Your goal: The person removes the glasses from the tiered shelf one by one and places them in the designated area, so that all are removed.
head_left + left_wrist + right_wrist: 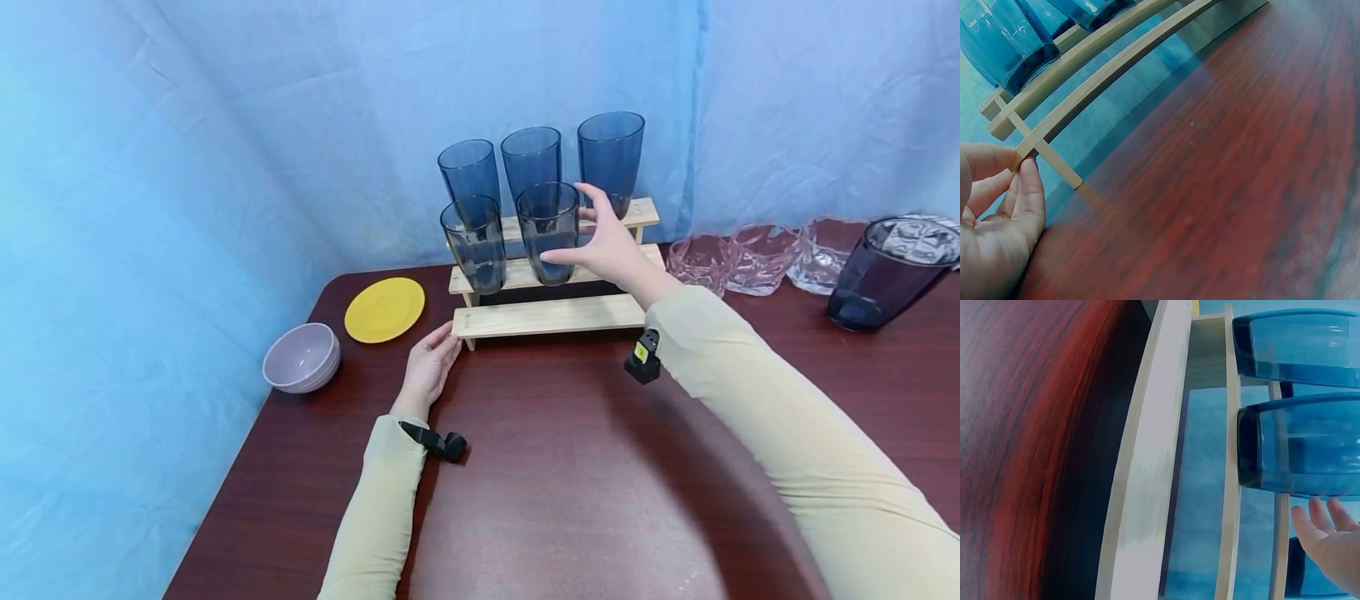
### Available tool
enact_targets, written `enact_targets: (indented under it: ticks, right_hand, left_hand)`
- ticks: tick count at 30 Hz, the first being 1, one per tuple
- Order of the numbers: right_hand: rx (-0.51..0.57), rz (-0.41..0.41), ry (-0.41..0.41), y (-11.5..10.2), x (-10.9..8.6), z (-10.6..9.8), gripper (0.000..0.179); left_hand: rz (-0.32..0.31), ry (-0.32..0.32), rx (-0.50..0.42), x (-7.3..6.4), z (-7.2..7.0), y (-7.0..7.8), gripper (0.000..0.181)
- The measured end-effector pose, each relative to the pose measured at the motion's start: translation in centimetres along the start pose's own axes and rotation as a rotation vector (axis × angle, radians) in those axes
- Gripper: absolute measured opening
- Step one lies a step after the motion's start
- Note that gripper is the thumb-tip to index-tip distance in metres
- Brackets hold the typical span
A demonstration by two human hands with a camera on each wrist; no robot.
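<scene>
A three-step wooden rack (555,315) stands on the table, its lowest step bare. My left hand (430,367) pinches the left end of that step, as the left wrist view confirms. On the middle step stand two blue-grey glasses, one at the left (483,258) and one near the centre (547,237). Beside the central glass is my right hand (611,250), thumb and fingers spread around its right side. In the right wrist view, those fingertips (1317,509) are right at the glass wall (1310,444). Three more blue glasses (611,158) occupy the top step.
To the rack's left lie a yellow plate (384,310) and stacked lilac bowls (300,358) near the table edge. At the right are several clear and pinkish glasses (757,267) and a tilted dark glass (873,283). A blue curtain (360,125) hangs close behind.
</scene>
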State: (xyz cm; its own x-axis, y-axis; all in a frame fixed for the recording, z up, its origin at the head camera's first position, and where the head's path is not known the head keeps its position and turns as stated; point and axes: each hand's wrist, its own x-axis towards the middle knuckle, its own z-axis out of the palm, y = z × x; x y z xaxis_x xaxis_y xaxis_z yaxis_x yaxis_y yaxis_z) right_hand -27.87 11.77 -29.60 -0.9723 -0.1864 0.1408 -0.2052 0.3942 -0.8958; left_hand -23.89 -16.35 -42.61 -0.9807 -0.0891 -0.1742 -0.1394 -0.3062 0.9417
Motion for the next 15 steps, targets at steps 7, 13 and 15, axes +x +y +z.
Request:
enact_targets:
  ticks: [7, 13, 15]
  right_hand:
    - [0.02, -0.013, 0.009, 0.03, -0.08, 0.2, 0.105]
    - [0.03, -0.024, 0.003, 0.11, -0.06, 0.45, 0.104]
    - [0.04, -0.028, 0.008, 0.14, 0.0, 0.54, 0.103]
  left_hand:
    - [-0.001, 0.001, 0.01, -0.02, 0.11, -0.02, 0.044]
    - [-0.013, 0.001, 0.013, -0.06, 0.02, -0.06, 0.044]
    - [-0.007, -0.001, 0.015, -0.05, 0.02, 0.0, 0.044]
